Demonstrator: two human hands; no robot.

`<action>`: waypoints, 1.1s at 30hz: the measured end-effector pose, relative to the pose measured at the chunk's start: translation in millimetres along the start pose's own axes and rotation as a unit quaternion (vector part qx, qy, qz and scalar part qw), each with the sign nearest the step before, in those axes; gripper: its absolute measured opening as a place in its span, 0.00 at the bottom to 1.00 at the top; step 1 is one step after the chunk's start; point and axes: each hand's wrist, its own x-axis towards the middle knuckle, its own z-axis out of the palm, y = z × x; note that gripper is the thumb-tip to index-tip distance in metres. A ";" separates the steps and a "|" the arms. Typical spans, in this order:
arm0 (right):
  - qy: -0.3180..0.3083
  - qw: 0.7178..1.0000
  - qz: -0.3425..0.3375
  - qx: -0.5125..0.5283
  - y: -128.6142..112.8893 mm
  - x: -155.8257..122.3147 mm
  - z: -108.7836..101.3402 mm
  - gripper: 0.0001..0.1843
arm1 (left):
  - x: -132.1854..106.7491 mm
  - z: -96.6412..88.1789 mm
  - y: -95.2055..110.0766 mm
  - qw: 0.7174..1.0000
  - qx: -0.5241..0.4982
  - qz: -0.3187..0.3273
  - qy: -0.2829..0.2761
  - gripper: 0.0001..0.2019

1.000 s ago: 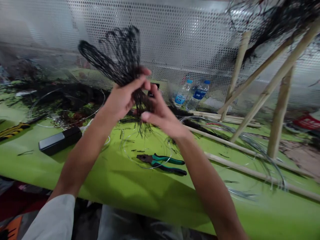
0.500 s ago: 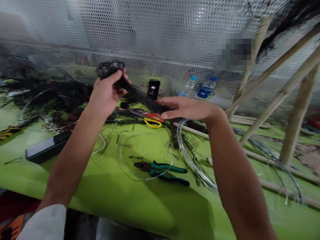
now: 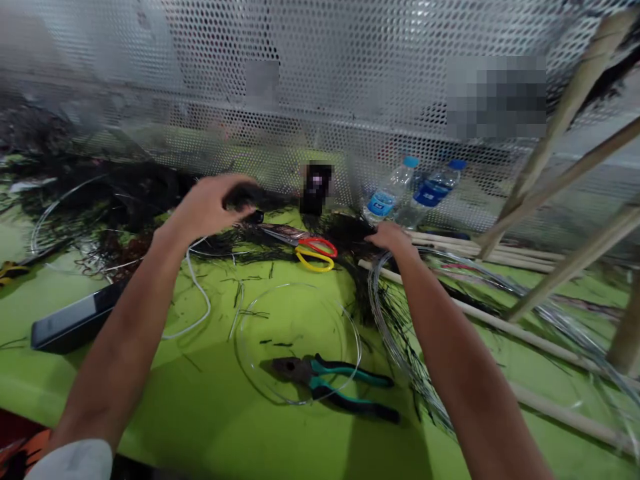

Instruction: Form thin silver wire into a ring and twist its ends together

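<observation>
My left hand (image 3: 205, 207) is low over the back of the table, slightly blurred, fingers and thumb curved around a dark bundle of black fibres (image 3: 243, 195). Farther right, my right hand (image 3: 393, 238) has its fingers closed at the edge of a heap of black strands (image 3: 347, 230); its fingertips are partly hidden. Between the hands lie scissors (image 3: 315, 257) with one red and one yellow handle loop. Nearer me, pliers (image 3: 333, 387) with green and black handles rest across a ring of thin clear wire (image 3: 300, 287).
Two water bottles (image 3: 383, 200) and a phone (image 3: 315, 190) stand against the perforated metal panel (image 3: 210, 73). Wooden poles (image 3: 555, 260) rise and lie at the right, beside a wire coil (image 3: 383, 320). A dark box-shaped object (image 3: 75, 320) lies left, under my forearm.
Both hands have come down toward the table, the left with the fibre bundle. My right hand has moved right, from the stretched strands to the heap near the bottles. The view has shifted slightly.
</observation>
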 end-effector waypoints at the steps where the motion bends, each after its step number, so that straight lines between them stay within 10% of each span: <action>1: -0.003 1.000 0.009 0.004 2.1 2.8 2.1 0.20 | -0.5 4.7 -2.0 0.991 0.053 -0.026 -0.124 0.25; 4: 0.010 0.999 0.029 0.034 7.8 8.3 1.8 0.20 | -0.4 19.0 -10.2 0.904 0.154 -0.104 -0.385 0.37; 11: 0.146 0.973 -0.045 0.175 20.4 3.8 -28.2 0.17 | -3.7 33.1 -20.4 0.844 0.167 -0.137 -0.492 0.50; 19: 0.164 0.954 -0.115 0.222 29.7 4.4 -58.0 0.19 | -1.8 27.1 -8.7 0.836 0.180 -0.122 -0.504 0.51; 28: 0.097 0.958 -0.219 0.158 6.8 -33.4 -4.6 0.27 | -4.5 12.1 10.4 0.848 0.213 -0.114 -0.472 0.50; 33: 0.116 0.974 -0.154 0.122 36.3 -51.5 -1.4 0.25 | -8.9 -11.0 63.8 0.958 0.155 -0.008 -0.241 0.36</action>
